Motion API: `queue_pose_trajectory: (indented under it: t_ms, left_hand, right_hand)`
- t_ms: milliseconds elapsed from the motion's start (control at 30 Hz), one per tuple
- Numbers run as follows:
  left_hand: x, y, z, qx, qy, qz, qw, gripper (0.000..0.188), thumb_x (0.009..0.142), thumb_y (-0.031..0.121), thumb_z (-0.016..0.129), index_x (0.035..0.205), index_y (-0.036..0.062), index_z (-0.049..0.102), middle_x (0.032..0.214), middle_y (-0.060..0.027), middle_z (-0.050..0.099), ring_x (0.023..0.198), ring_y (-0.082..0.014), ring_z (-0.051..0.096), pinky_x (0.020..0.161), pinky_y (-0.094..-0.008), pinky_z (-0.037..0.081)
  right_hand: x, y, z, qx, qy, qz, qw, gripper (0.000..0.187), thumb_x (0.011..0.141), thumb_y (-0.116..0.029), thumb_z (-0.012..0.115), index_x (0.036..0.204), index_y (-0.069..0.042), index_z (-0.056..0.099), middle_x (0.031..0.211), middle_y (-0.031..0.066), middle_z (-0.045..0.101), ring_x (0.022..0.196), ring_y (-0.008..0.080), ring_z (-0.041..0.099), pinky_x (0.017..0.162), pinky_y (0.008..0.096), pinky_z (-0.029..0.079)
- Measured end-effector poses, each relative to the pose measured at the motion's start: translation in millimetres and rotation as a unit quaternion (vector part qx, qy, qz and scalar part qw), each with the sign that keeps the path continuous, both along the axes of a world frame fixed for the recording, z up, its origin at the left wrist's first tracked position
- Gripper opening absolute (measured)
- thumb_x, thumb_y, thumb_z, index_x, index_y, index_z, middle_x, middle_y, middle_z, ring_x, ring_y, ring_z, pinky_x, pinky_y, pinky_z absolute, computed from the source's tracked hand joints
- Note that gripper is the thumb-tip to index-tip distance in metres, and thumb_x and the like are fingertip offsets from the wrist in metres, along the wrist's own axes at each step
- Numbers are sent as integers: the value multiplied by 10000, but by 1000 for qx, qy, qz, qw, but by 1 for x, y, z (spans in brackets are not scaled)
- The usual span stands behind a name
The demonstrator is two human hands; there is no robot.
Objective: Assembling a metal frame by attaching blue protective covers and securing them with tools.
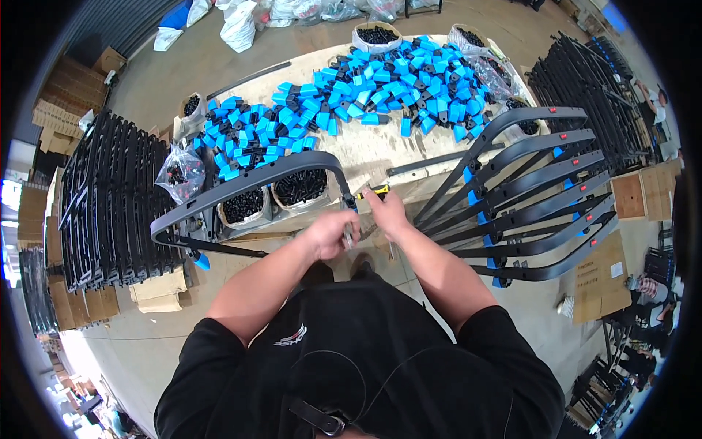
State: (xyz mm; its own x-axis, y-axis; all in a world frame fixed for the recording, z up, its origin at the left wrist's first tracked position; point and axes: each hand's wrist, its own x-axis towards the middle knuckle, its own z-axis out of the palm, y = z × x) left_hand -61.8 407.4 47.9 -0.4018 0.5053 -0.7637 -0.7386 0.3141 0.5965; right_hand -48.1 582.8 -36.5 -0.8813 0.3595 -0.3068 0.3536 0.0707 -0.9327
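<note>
My left hand (331,233) is closed just below the end of a curved black metal frame (252,178) that lies across the front left of the table. A small silvery piece shows at its fingers; what it grips I cannot make out. Close beside it, my right hand (388,214) is closed around a yellow-and-black tool (376,192), its kind partly hidden by the fingers. The tool is next to the frame's end. Beyond both hands, a large heap of blue-and-black plastic parts (380,84) covers much of the wooden table (358,150).
Several similar curved frames (537,194) fan out at the right. Bins of small black parts (300,189) stand at the table's near edge. A flat black bar (428,162) lies on the tabletop. Stacked black frames (110,201) rise at left; a cardboard box (603,278) is at right.
</note>
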Motion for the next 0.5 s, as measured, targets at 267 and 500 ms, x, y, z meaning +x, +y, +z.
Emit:
queue_pose_trajectory:
  t_ms: [267, 500]
  left_hand:
    - [19, 12, -36, -305, 420, -145, 842, 274, 893, 180, 607, 1027, -59, 593, 886, -235, 698, 788, -293, 734, 648, -448, 595]
    - [10, -1, 3, -98, 208, -84, 970, 191, 901, 168, 594, 984, -4, 600, 798, -135, 649, 744, -254, 692, 568, -417, 574]
  right_hand:
    - [1, 0, 23, 32, -34, 5, 999, 518, 904, -395, 734, 954, 107, 618, 870, 252, 708, 827, 357, 706, 755, 440, 527]
    - [-3, -3, 20, 64, -30, 37, 997, 585, 902, -433, 718, 976, 136, 603, 894, 303, 698, 886, 423, 705, 779, 457, 535]
